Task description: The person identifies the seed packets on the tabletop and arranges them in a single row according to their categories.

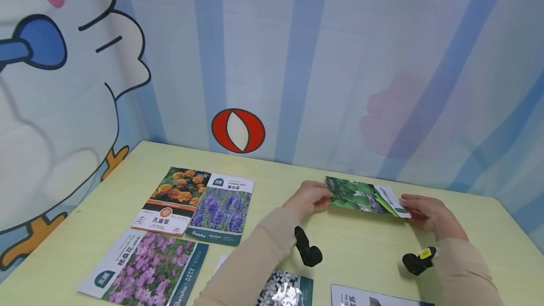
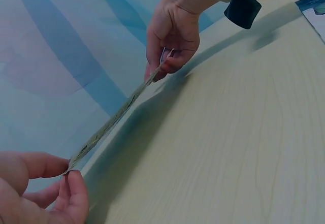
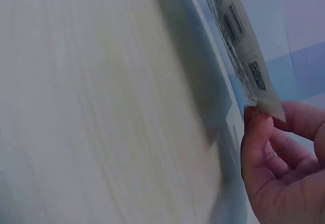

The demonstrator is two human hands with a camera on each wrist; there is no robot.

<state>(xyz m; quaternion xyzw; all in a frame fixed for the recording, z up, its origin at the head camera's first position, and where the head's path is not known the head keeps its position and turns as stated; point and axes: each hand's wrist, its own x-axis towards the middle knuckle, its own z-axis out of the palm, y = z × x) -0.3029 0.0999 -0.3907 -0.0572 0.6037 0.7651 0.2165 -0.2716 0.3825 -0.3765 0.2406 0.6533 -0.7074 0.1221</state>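
Note:
A green-leaf seed packet (image 1: pixel 357 196) is held sideways above the back right of the table, between both hands. My left hand (image 1: pixel 312 198) pinches its left end, thumb and fingers on the edge. At the other end, its white part is pinched by my right hand (image 1: pixel 429 212). The left wrist view shows the packet (image 2: pixel 111 122) nearly edge-on, lifted off the tabletop with its shadow below. Printed codes show on the packet's back (image 3: pixel 238 36) in the right wrist view.
On the left of the pale table (image 1: pixel 357 244) lie an orange marigold packet (image 1: pixel 176 197), a lavender packet (image 1: pixel 223 207) and a pink-flower packet (image 1: pixel 146 268). Near the front are a white-flower packet (image 1: pixel 282 289), partly behind the left sleeve, and another packet (image 1: pixel 361 296), cut off by the frame. A printed curtain (image 1: pixel 272 60) stands behind.

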